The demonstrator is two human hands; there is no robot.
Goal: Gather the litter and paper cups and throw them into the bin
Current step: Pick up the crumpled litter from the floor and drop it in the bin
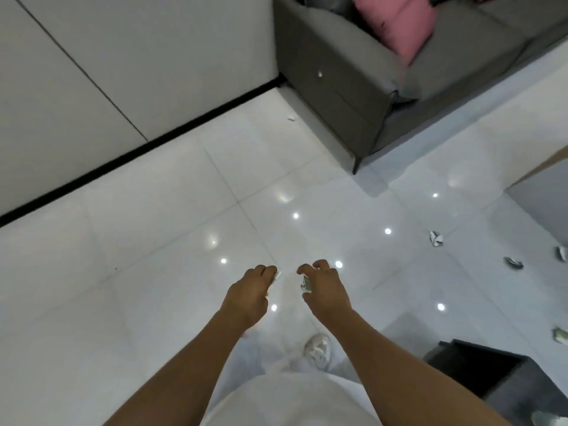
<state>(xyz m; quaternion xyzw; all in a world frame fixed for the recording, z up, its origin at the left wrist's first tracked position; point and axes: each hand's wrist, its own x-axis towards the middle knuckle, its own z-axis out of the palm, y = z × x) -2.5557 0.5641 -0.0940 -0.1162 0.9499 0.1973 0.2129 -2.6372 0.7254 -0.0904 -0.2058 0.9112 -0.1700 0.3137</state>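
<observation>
A black bin [479,368] stands on the floor to the right of the right hand and nearer the person; only its rim and a dark inner wall show, and what lies inside cannot be told. A pale crumpled piece [550,421] sits at the bottom right edge of the view, beside the bin's near corner; whether it is in or out of the bin is unclear.

The left hand [250,292] is held out over the white tiled floor [153,272], fingers curled round a small pale scrap [277,275] that peeks out just past the fingertips. The right hand [325,289], just beside it, has its fingers bent and its thumb drawn in, pinching a small crumpled paper [305,285] with dark print against the palm side.

More crumpled litter lies on the floor well to the right of the right hand: one piece [435,238], another [513,262], one at the frame edge [562,253], and one lower down [560,335] beyond the bin. A single small scrap [291,118] lies far ahead of the hands, beside the grey sofa [353,87], which holds a pink cushion [396,23].
</observation>
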